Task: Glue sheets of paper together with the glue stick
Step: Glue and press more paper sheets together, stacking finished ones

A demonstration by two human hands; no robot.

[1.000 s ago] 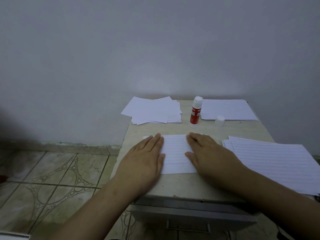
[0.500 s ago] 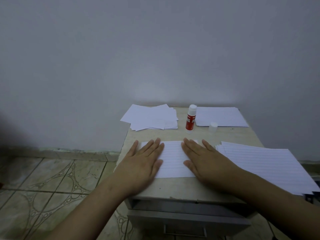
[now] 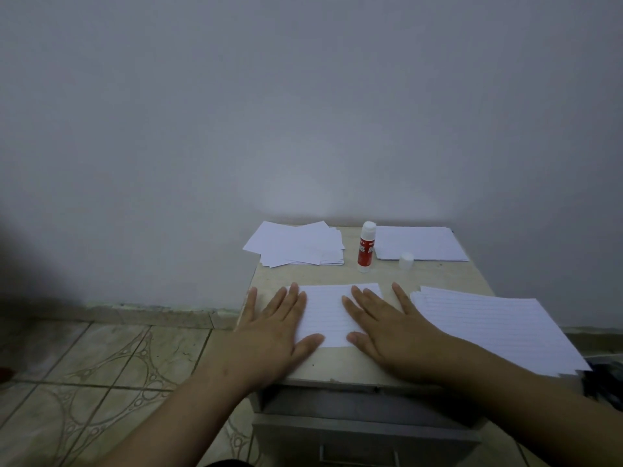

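A small lined sheet (image 3: 328,313) lies flat near the front of the little table (image 3: 371,274). My left hand (image 3: 274,326) rests palm down on its left edge, fingers spread. My right hand (image 3: 392,326) lies flat on its right edge, fingers spread too. Neither hand holds anything. The red glue stick (image 3: 366,247) stands upright and uncapped behind the sheet, and its white cap (image 3: 406,261) sits just to its right.
A loose pile of small white sheets (image 3: 296,244) lies at the back left. A neat stack (image 3: 419,243) lies at the back right. A large lined stack (image 3: 499,328) overhangs the table's right edge. A drawer front (image 3: 364,429) sits below; tiled floor (image 3: 101,375) spreads left.
Both hands have slid outward across the lined sheet, away from each other, with fingers spreading wider. The camera has tilted up slightly, showing more wall.
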